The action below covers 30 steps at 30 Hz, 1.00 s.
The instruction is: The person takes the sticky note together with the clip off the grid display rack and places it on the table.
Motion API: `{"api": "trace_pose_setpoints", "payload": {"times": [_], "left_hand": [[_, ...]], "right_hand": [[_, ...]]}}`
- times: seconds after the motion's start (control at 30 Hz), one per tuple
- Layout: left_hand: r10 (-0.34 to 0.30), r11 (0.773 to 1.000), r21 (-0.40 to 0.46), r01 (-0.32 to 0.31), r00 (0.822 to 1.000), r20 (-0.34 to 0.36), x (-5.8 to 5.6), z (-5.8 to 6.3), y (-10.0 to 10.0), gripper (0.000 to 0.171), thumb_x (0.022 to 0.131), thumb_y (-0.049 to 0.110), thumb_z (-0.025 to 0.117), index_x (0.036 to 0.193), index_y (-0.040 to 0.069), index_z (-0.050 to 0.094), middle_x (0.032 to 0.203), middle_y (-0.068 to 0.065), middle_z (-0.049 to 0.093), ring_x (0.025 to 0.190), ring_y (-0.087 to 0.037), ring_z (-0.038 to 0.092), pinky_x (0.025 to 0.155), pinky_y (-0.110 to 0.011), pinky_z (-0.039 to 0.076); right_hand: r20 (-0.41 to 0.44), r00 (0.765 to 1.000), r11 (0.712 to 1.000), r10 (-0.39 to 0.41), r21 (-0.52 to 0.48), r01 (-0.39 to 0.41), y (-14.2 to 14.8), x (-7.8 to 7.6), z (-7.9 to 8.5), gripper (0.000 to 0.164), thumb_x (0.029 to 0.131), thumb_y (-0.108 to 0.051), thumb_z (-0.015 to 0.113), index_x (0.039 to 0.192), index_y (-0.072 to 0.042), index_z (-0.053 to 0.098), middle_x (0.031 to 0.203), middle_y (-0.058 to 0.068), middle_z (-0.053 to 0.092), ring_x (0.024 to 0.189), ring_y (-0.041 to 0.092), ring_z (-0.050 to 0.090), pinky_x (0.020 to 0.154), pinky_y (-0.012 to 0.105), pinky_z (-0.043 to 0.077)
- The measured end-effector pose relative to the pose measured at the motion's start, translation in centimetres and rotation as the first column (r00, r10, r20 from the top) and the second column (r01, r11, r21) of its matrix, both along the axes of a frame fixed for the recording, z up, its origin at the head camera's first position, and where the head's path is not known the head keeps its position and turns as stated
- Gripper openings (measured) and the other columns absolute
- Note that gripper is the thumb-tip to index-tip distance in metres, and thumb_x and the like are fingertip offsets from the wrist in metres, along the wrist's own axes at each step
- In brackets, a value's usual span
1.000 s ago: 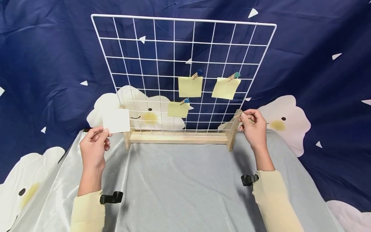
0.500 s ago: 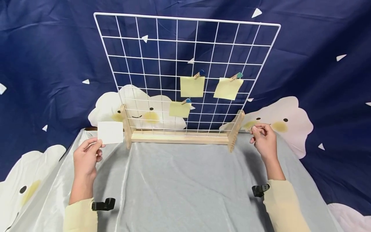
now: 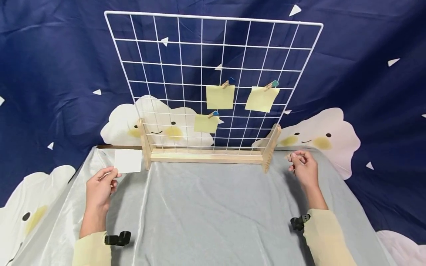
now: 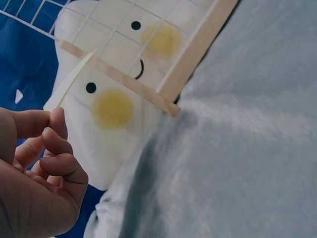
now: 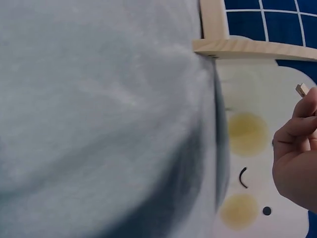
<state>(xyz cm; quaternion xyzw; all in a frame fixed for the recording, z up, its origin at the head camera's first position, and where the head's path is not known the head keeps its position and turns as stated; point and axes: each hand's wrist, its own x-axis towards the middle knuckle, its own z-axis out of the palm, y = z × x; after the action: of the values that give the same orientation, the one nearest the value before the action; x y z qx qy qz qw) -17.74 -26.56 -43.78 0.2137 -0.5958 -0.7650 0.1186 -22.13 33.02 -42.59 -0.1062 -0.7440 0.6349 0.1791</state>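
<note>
Fingers, left hand (image 3: pixel 100 187): pinch pale paper (image 3: pixel 128 160) by lower-left corner
Fingers, right hand (image 3: pixel 306 173): pinch wooden clip (image 5: pixel 301 89)
Forearms (image 3: pixel 94 221): extended forward, well apart
Paper: left of wooden stand (image 3: pixel 206 159)
Clip: right of stand

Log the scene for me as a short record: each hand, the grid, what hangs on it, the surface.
Left hand: pinches a pale note at its lower left corner
Right hand: pinches a small wooden piece, likely a clip
Grid: white wire, in a wooden stand
Hanging: three yellow notes
Clip tops: two blue, one green
Surface: grey cloth
</note>
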Motion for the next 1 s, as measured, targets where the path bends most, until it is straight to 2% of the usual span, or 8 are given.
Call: {"api": "trace_pose_setpoints", "payload": {"times": [0.17,0.37,0.63,1.0], "left_hand": [[-0.023,1.000,-0.016,0.023,0.999,0.028,0.0,-0.9,-0.4,0.012,0.098,0.009,0.067,0.090,0.018,0.069,0.069,0.005,0.070,0.051,-0.004,0.050,0.041,-0.017,0.036],[-0.047,0.998,-0.041,0.049,0.997,0.056,0.1,-1.7,-0.8,0.011,0.099,0.011,0.066,0.092,0.020,0.068,0.071,0.007,0.070,0.053,-0.003,0.051,0.042,-0.017,0.036],[-0.071,0.995,-0.068,0.078,0.992,0.105,0.3,-2.9,-1.4,0.015,0.099,0.012,0.066,0.088,0.022,0.068,0.070,0.010,0.070,0.055,-0.003,0.050,0.043,-0.018,0.037],[-0.101,0.991,-0.076,0.111,0.986,0.135,0.5,-3.8,-1.9,0.011,0.100,0.015,0.066,0.091,0.020,0.068,0.072,0.009,0.069,0.055,-0.003,0.050,0.044,-0.019,0.038]], "right_hand": [[0.062,0.998,1.000,-0.007,-0.013,0.008,0.5,0.1,-0.9,0.009,0.105,-0.014,0.056,0.109,-0.008,0.052,0.079,-0.006,0.065,0.051,0.005,0.057,0.045,0.020,0.043],[0.110,0.993,0.998,-0.034,0.047,0.029,1.2,0.2,-1.8,0.009,0.106,-0.018,0.054,0.110,-0.010,0.051,0.081,-0.009,0.064,0.054,0.005,0.058,0.047,0.021,0.043],[0.164,0.985,0.996,-0.057,0.078,0.045,1.7,0.2,-2.6,0.012,0.107,-0.021,0.052,0.111,-0.010,0.049,0.082,-0.012,0.063,0.056,0.005,0.058,0.048,0.022,0.044],[0.214,0.975,0.994,-0.051,0.102,0.030,2.3,0.6,-3.9,0.018,0.108,-0.022,0.050,0.116,-0.007,0.048,0.085,-0.010,0.063,0.059,0.005,0.058,0.049,0.024,0.044]]}}
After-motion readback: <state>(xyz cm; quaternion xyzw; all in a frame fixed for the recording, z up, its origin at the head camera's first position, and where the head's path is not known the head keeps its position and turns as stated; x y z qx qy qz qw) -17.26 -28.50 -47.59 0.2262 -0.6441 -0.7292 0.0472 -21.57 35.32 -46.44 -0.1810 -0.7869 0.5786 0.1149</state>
